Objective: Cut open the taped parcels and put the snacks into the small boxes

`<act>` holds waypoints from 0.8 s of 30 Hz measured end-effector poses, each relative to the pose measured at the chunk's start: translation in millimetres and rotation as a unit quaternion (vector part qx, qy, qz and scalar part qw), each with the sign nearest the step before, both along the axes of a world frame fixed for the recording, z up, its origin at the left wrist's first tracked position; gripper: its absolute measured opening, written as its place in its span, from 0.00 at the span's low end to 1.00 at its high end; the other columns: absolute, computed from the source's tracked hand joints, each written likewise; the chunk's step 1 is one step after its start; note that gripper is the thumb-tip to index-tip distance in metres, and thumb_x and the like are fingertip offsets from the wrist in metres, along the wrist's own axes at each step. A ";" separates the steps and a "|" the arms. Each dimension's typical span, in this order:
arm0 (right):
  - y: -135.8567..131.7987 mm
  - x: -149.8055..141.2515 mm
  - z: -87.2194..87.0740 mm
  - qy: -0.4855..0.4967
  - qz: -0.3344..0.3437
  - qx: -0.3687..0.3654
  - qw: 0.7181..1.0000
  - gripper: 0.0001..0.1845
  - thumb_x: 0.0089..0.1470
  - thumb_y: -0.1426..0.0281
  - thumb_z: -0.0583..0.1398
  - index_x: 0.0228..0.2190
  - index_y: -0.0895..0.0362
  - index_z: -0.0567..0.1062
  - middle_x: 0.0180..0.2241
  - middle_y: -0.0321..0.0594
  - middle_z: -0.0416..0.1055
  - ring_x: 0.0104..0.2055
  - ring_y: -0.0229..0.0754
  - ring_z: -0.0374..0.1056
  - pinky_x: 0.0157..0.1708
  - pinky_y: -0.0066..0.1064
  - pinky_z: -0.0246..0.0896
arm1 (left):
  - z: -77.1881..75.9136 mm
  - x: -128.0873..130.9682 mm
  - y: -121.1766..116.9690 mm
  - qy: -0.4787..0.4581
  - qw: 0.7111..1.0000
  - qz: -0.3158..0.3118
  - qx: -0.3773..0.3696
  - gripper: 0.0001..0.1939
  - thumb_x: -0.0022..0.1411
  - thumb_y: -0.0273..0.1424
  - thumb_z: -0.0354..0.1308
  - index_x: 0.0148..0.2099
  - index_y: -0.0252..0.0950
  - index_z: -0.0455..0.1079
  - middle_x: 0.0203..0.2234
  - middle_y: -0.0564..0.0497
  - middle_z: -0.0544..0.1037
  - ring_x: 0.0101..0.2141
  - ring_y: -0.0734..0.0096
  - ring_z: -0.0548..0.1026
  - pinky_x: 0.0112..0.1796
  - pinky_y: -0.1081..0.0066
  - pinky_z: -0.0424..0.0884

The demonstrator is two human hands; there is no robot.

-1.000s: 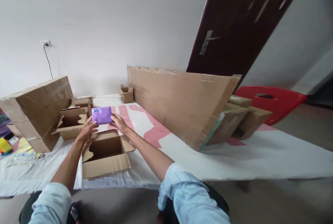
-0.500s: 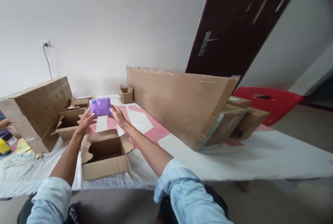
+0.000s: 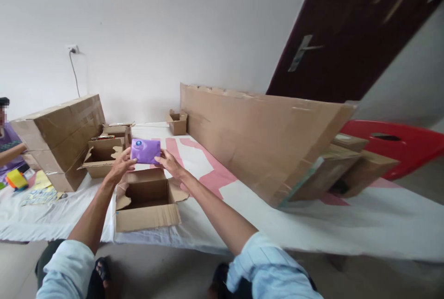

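Note:
A purple soft packet (image 3: 145,152) with a small round blue mark, perhaps a pack of tissues, is held up between both hands. My left hand (image 3: 122,165) grips its left end, thumb on the near face. At the right end, my right hand (image 3: 169,162) pinches it near the lower corner. Just below and nearer to me stands an open cardboard box (image 3: 149,218), its flaps folded outward and its visible inside dark. Behind my left hand is another open cardboard box (image 3: 100,158).
Stacked cartons (image 3: 62,151) form a wall on the left; a long cardboard panel (image 3: 256,137) stands on the right. A small open box (image 3: 178,125) sits at the back. A person (image 3: 10,146) is at far left, near a yellow tape dispenser (image 3: 16,179). A red chair (image 3: 398,141) stands right.
The purple packet, in both hands, has come lower and closer to the near box. My view has turned left, bringing more of the person into sight.

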State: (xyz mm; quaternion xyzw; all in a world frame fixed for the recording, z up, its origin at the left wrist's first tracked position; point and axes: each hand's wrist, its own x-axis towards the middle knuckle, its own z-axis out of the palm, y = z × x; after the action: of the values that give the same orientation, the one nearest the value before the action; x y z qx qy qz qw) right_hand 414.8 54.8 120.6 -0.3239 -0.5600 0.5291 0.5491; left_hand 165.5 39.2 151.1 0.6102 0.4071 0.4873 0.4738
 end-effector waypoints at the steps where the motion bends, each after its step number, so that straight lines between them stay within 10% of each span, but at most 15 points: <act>1: -5.9 1.9 -2.9 -0.008 0.006 0.005 1.000 0.33 0.48 0.61 0.73 0.56 0.51 0.79 0.53 0.44 0.83 0.55 0.54 0.79 0.63 0.52 0.74 | -1.0 0.0 -5.9 0.003 1.000 -0.013 -0.003 0.44 0.53 0.42 0.80 0.70 0.43 0.75 0.47 0.44 0.86 0.44 0.56 0.83 0.39 0.67 0.75; 6: -30.3 2.3 -1.6 -0.071 0.043 0.074 0.994 0.42 0.50 0.63 0.73 0.66 0.48 0.75 0.62 0.46 0.79 0.62 0.55 0.75 0.66 0.52 0.71 | 5.9 0.7 -26.0 -0.004 0.999 -0.035 0.031 0.39 0.44 0.35 0.84 0.60 0.36 0.82 0.46 0.43 0.88 0.45 0.50 0.83 0.47 0.59 0.77; 12: -43.8 19.3 -6.2 -0.171 -0.039 0.172 0.969 0.39 0.50 0.63 0.74 0.63 0.48 0.79 0.67 0.48 0.74 0.72 0.60 0.67 0.75 0.58 0.58 | 11.6 -63.0 -50.4 -0.059 0.990 0.111 0.062 0.35 0.44 0.35 0.86 0.55 0.36 0.83 0.46 0.44 0.88 0.44 0.54 0.83 0.49 0.58 0.79; 18: -36.6 67.1 -60.9 -0.096 -0.211 0.061 0.971 0.26 0.56 0.46 0.68 0.47 0.51 0.83 0.50 0.50 0.83 0.56 0.60 0.77 0.62 0.56 0.72 | -7.3 -161.3 -76.4 -0.020 0.975 0.219 0.041 0.40 0.34 0.33 0.87 0.53 0.36 0.81 0.42 0.48 0.87 0.40 0.58 0.83 0.41 0.65 0.78; 24: -55.2 58.8 -125.0 -0.128 -0.208 0.016 0.970 0.30 0.53 0.38 0.63 0.32 0.53 0.80 0.31 0.47 0.82 0.37 0.56 0.77 0.39 0.45 0.76 | -50.3 -181.1 -65.6 0.087 0.972 0.212 -0.049 0.36 0.32 0.31 0.81 0.49 0.36 0.80 0.38 0.49 0.87 0.39 0.54 0.82 0.40 0.63 0.78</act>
State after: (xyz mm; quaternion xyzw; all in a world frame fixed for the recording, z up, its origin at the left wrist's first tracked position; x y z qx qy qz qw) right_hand 473.5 -0.4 -4.4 -0.4895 -0.5544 0.3481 0.5761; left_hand -15.7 -26.4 100.9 0.5263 0.5898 0.5013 0.3520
